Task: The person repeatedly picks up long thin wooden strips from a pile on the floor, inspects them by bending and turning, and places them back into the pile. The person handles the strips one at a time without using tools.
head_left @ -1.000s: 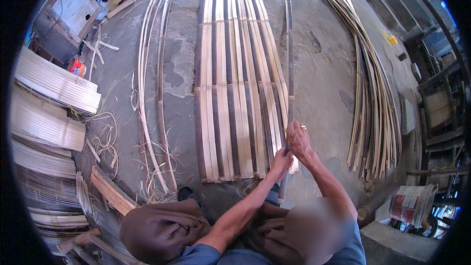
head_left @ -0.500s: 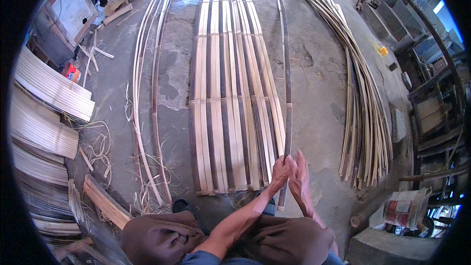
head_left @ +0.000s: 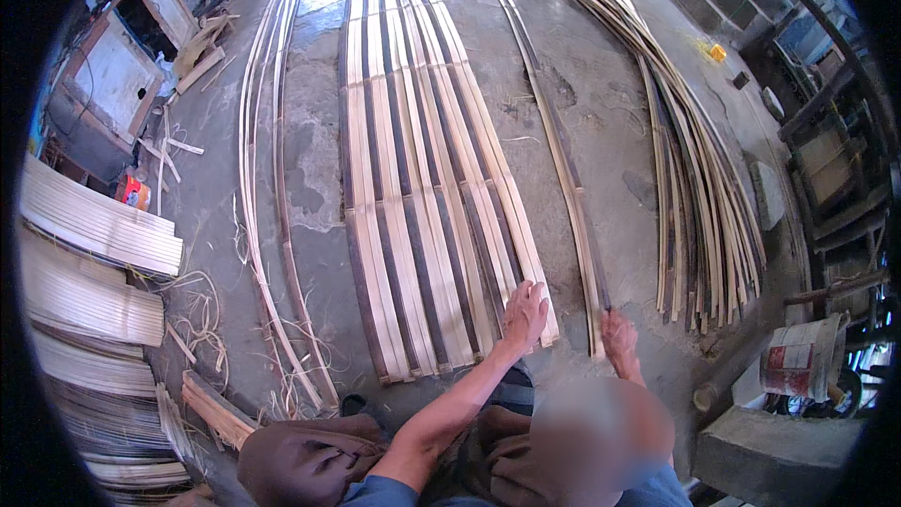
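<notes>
Pale and dark bamboo strips (head_left: 427, 225) lie side by side lengthwise in front of me as a long panel. My left hand (head_left: 526, 313) rests on the near right edge of this panel, its fingers extended over the outermost pale strips. To the right, my right hand (head_left: 619, 336) is closed on the near end of a dark bamboo strip (head_left: 560, 155). That strip runs away from me, apart from the panel, with a pale strip alongside it. The right fingertips are partly hidden.
A fanned bundle of bamboo strips (head_left: 694, 160) lies at right, thinner strips (head_left: 251, 150) at left. Stacked slats (head_left: 94, 225) and a wood piece (head_left: 214, 408) stand at far left. A bucket (head_left: 798, 357) sits on a concrete block (head_left: 779, 446) at right.
My hands, together on one strip before, have parted. The left went to the panel's edge; the right moved rightward with the dark strip's near end. The view has shifted somewhat.
</notes>
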A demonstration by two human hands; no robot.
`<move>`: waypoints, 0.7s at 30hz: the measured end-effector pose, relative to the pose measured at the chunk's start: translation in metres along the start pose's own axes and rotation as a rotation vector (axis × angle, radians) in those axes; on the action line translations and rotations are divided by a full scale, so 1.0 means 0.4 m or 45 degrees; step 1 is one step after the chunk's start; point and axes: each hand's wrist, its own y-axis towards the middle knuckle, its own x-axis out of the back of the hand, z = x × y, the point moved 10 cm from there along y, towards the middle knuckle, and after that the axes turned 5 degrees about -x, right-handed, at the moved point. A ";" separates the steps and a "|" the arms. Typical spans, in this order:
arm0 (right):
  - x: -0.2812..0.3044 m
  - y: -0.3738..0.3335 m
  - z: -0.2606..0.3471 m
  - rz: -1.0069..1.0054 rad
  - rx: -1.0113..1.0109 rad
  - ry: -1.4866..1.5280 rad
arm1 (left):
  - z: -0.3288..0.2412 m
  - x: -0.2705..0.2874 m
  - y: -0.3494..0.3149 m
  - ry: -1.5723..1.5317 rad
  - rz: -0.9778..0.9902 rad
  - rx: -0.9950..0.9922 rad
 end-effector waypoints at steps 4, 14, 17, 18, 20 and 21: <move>0.049 0.013 0.020 -0.104 -0.122 0.374 | 0.006 -0.002 -0.019 0.337 0.204 -0.105; -0.016 -0.005 0.220 -0.019 -0.145 0.942 | 0.031 -0.029 -0.025 0.682 0.451 -0.287; -0.041 0.034 0.249 -0.162 0.063 0.911 | 0.027 -0.043 -0.026 0.639 0.469 -0.285; -0.062 0.045 0.250 -0.107 0.039 0.910 | 0.030 -0.044 -0.024 0.610 0.474 -0.269; -0.081 0.054 0.258 -0.099 0.055 0.870 | 0.034 -0.046 -0.025 0.633 0.491 -0.263; -0.081 0.055 0.265 -0.088 0.062 0.882 | 0.038 -0.046 -0.027 0.644 0.499 -0.256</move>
